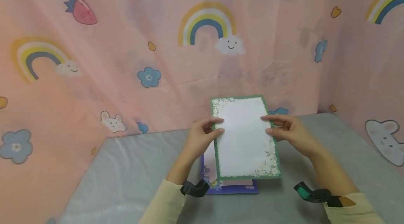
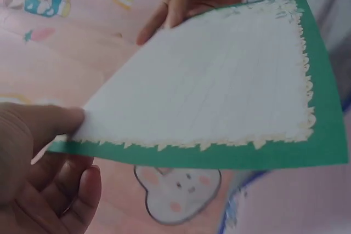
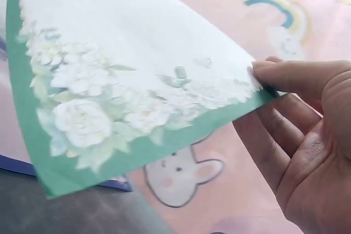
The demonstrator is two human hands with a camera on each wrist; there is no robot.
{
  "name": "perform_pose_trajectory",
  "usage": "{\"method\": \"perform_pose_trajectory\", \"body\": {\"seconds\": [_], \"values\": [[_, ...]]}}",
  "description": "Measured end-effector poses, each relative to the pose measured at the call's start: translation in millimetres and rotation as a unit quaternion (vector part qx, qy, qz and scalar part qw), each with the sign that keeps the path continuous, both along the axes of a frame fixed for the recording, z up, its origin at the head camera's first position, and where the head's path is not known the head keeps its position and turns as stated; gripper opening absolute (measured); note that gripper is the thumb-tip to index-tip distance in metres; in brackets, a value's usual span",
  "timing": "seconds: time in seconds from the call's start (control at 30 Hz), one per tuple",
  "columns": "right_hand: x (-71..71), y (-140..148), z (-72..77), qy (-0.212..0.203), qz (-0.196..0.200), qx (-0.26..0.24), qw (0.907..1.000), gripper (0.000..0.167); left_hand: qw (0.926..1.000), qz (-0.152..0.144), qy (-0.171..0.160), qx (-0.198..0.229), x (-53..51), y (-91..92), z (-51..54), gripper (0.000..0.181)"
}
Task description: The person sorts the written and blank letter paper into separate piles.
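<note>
Both hands hold up a green-bordered sheet (image 1: 243, 139) with a white middle and white flowers at two corners. The left hand (image 1: 202, 136) pinches its left edge, thumb on the face; in the left wrist view that hand (image 2: 49, 163) has its other fingers curled behind. At the right edge, the right hand (image 1: 293, 134) pinches the sheet between thumb and fingers, as the right wrist view also shows of the hand (image 3: 307, 130). Below and partly behind the sheet lies a purple-bordered sheet (image 1: 233, 190) with flowers, on the grey surface; much of it is hidden.
A grey-covered table (image 1: 132, 175) spreads under the hands. Behind it and at the right hangs a pink curtain (image 1: 120, 41) printed with rainbows, flowers and rabbits. A dark band (image 1: 195, 189) is around the left wrist, another (image 1: 318, 196) around the right.
</note>
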State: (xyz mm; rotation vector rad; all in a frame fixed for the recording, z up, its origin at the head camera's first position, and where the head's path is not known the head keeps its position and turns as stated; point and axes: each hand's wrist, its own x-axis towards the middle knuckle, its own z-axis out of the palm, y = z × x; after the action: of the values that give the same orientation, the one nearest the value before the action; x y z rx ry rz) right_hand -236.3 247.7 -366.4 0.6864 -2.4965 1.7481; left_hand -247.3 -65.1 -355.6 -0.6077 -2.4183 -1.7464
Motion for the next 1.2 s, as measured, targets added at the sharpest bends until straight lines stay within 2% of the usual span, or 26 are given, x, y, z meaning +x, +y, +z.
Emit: {"method": "perform_pose_trajectory", "body": {"seconds": [0.2,0.33,0.47,0.57,0.73,0.87,1.0,1.13,1.2], "values": [[2.4,12.6,10.3,0.037,-0.040,-0.053,0.9971,0.049,0.9997,0.005,-0.018,0.015,0.0,33.4,21.8,0.037],[5.5,15.4,15.5,0.064,-0.076,-0.112,0.9888,0.049,0.9989,0.025,0.011,0.038,2.1,53.4,32.5,0.040],[9.5,15.8,17.8,0.060,-0.091,-0.182,0.9772,0.050,0.9943,0.044,0.037,0.090,4.5,67.7,33.7,0.042],[12.0,16.6,17.9,0.053,-0.083,-0.215,0.9717,0.052,0.9909,0.048,0.032,0.122,7.4,71.5,27.6,0.042],[14.0,18.1,18.1,0.068,-0.094,-0.215,0.9699,0.052,0.9860,0.059,0.021,0.154,5.5,67.8,17.8,0.038],[16.4,24.5,19.4,0.089,-0.123,-0.179,0.9722,0.051,0.9841,0.062,0.021,0.165,3.0,69.0,16.1,0.037],[17.3,32.1,23.4,0.076,-0.163,-0.118,0.9765,0.051,0.9864,0.062,0.020,0.151,0.6,75.9,12.8,0.036],[17.8,39.7,25.8,0.061,-0.206,-0.067,0.9744,0.051,0.9909,0.044,0.007,0.127,-2.4,82.7,10.4,0.037],[16.8,42.8,25.4,0.060,-0.214,-0.059,0.9733,0.051,0.9934,0.034,0.000,0.110,-4.0,84.3,9.4,0.037]]}}
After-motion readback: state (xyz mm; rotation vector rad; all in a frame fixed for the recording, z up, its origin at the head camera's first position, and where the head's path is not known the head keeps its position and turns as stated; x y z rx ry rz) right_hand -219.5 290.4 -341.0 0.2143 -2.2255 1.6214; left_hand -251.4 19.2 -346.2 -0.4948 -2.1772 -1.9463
